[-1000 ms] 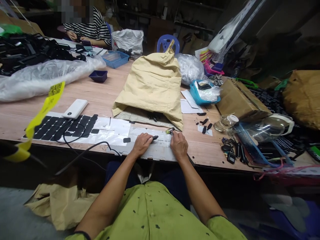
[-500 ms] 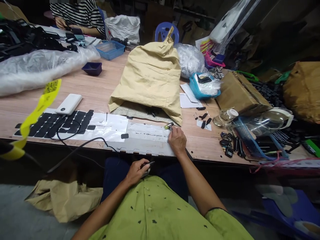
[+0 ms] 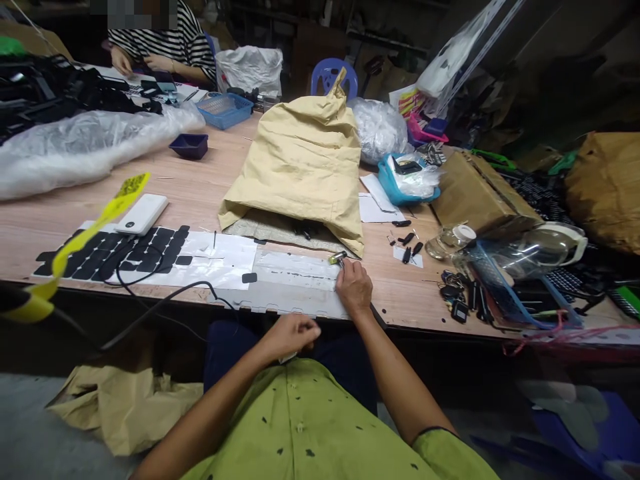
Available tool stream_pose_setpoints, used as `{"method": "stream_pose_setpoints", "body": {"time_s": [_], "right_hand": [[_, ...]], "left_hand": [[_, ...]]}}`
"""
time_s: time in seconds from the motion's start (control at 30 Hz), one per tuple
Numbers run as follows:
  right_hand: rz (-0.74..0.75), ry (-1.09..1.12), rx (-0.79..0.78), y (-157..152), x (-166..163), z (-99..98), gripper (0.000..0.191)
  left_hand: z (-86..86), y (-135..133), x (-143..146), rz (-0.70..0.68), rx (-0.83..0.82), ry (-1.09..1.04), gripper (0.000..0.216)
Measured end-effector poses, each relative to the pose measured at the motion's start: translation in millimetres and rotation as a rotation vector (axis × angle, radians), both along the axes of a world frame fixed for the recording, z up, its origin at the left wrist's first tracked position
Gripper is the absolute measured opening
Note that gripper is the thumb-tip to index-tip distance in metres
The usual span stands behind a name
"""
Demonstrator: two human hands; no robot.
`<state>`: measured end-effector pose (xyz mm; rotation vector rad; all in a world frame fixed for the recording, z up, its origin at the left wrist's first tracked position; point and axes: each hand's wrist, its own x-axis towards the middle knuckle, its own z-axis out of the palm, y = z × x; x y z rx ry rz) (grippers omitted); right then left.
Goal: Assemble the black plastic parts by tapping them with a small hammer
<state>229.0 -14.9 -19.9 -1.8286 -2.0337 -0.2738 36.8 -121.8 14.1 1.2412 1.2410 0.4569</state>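
My right hand rests on a grey sheet at the table's near edge, its fingers closed on a small metal-tipped tool. My left hand is below the table edge, over my lap, with the fingers curled shut; what they hold is hidden. Sheets of black pads on white backing lie to the left, with a black cable looping over them. A white power bank sits beside them.
A tan cloth sack stands mid-table. Small black parts, a glass jar, a blue basket and a cardboard box crowd the right. Plastic-wrapped goods lie far left. A person in stripes sits opposite.
My left hand left the grey sheet with a small black part and dropped to my lap, then closed into a fist. My right hand has stayed put.
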Motion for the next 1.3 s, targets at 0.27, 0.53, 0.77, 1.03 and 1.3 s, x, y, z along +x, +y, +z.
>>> {"method": "stream_pose_setpoints", "body": {"time_s": [0.27,0.53,0.77,1.03,1.3], "right_hand": [[0.010,-0.026,0.003,-2,-3,0.9,0.031],[-0.002,-0.034,-0.011,-4,-6,4.7,0.031],[-0.019,-0.059,0.015,-2,-7,5.6,0.030],[-0.027,-0.006,-0.027,0,-6,6.9,0.032],[-0.159,0.182,-0.246,-5,12,20.2,0.026]], "left_hand": [[48.5,171,14,0.505,0.375,0.614,0.026],[42.2,204,13,0.417,0.219,0.812,0.026],[32.2,148,-17,0.254,0.491,0.727,0.016],[-4.3,87,-28,0.019,0.691,0.502,0.012],[-18.4,90,-28,0.060,0.737,0.438,0.015]]}}
